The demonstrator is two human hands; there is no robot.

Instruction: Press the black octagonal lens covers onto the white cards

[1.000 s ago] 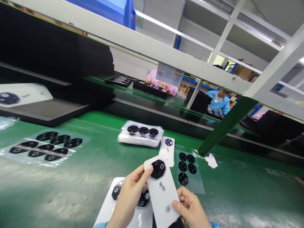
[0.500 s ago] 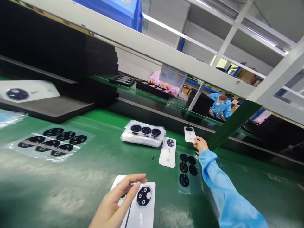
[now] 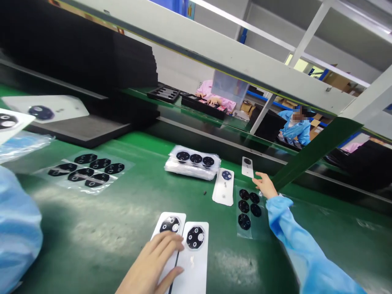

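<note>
My left hand (image 3: 157,259) lies over the left one of two white phone back panels, its fingers stretched and thumb apart. Both the left panel (image 3: 162,217) and the right panel (image 3: 196,269) have a black octagonal camera cover. At the far side my right hand (image 3: 266,185) is open, fingertips beside the lower corner of a small white panel (image 3: 247,170) with a black disc, standing against the dark ledge. Whether they still touch it, I cannot tell. Below that hand lies a clear sheet of black camera covers (image 3: 244,207). Another white panel (image 3: 223,194) lies between my hands.
A plastic-wrapped stack (image 3: 191,169) and a bag of black covers (image 3: 99,173) lie on the green table. At left, a blue sleeve (image 3: 18,232) and a white panel (image 3: 15,127) enter the view. A green post (image 3: 318,149) stands at right; co-workers sit beyond.
My right hand's fingers have opened from the small panel, which now stands against the ledge. My left hand has flattened onto the panels. A sleeve and another panel have appeared at left.
</note>
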